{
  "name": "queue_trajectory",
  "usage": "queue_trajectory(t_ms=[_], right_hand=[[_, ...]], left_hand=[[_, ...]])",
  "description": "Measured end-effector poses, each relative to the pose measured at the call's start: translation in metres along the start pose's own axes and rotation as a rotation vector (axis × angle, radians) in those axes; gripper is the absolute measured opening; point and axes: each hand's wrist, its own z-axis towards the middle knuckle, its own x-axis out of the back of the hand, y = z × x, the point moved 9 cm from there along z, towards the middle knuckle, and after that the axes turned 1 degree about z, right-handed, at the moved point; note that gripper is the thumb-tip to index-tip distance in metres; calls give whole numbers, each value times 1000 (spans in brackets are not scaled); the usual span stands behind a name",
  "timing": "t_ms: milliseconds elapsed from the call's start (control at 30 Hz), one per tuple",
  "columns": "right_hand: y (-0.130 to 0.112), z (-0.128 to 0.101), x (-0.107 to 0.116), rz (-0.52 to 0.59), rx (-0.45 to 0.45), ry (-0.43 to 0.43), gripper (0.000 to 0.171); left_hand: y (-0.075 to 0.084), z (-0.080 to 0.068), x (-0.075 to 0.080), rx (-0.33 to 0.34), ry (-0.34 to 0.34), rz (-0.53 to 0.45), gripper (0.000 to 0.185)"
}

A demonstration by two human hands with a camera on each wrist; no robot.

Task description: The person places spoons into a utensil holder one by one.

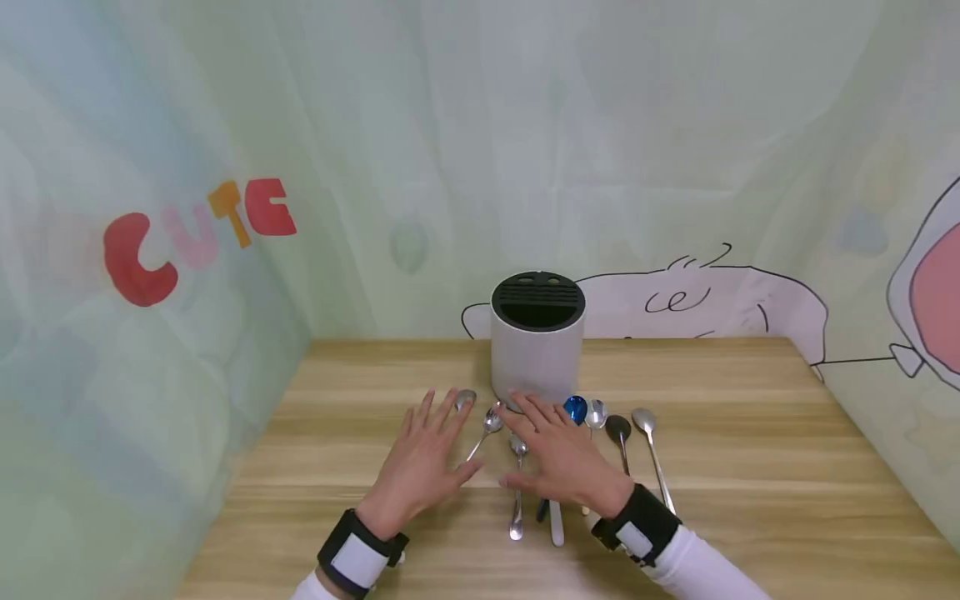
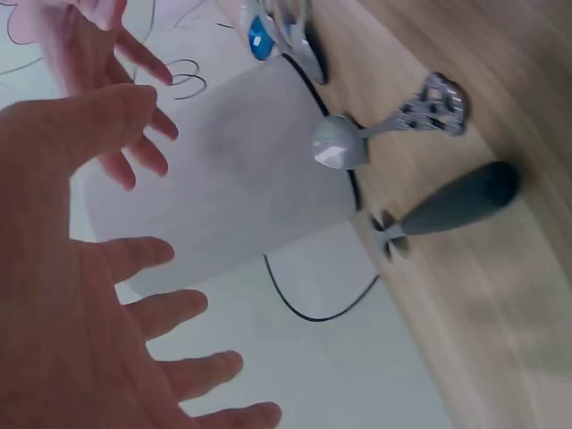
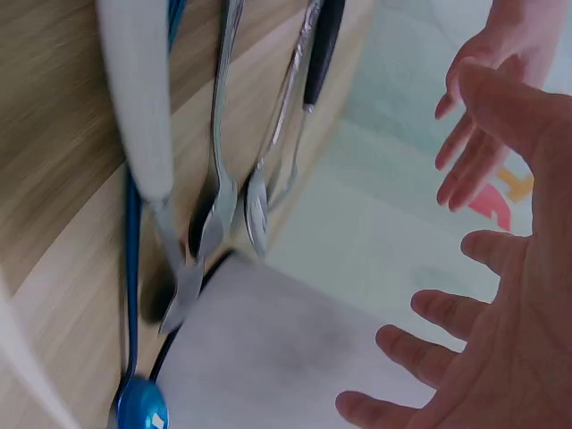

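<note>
Fingers spread, my left hand (image 1: 420, 467) hovers over the wooden table beside a silver spoon (image 1: 491, 419) with an ornate handle. My right hand (image 1: 562, 454) hovers too, its straight fingers in front of a white cylinder (image 1: 536, 367) with a black slotted top. Neither hand holds anything. Beneath and around the right hand lie a small silver spoon (image 1: 518, 444), a blue spoon (image 1: 575, 409) and a white-handled utensil (image 3: 138, 98), partly hidden in the head view. A dark-handled utensil (image 2: 460, 198) lies near the left hand in the left wrist view.
Right of the right hand lie another silver spoon (image 1: 596, 414), a black spoon (image 1: 618, 429) and a long silver spoon (image 1: 652, 450). The wooden table (image 1: 750, 467) meets a printed cloth backdrop (image 1: 420, 167) at the back and sides.
</note>
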Motion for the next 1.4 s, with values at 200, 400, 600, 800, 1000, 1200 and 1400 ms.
queue_trajectory(t_ms=[200, 400, 600, 800, 1000, 1200, 1400], right_hand=[[-15, 22, -15, 14, 37, -43, 86], [-18, 42, -28, 7, 46, -45, 80], [-25, 65, -35, -14, 96, -38, 70], [-26, 82, -41, -52, 93, -53, 58], [-27, 97, -51, -62, 66, -64, 46], [-38, 108, -55, -106, 141, 1, 33], [-46, 110, -62, -167, 186, 37, 31]], left_hand=[[-13, -8, -9, 55, -12, -3, 78], [-22, -9, -17, 87, -31, -4, 80], [-31, -7, -23, 136, -32, -60, 81], [-39, -5, -29, 172, -11, -96, 73], [-43, -3, -39, 190, -35, -115, 65], [-45, 1, -42, 199, -25, -133, 46], [-44, 4, -47, 186, -22, -185, 26]])
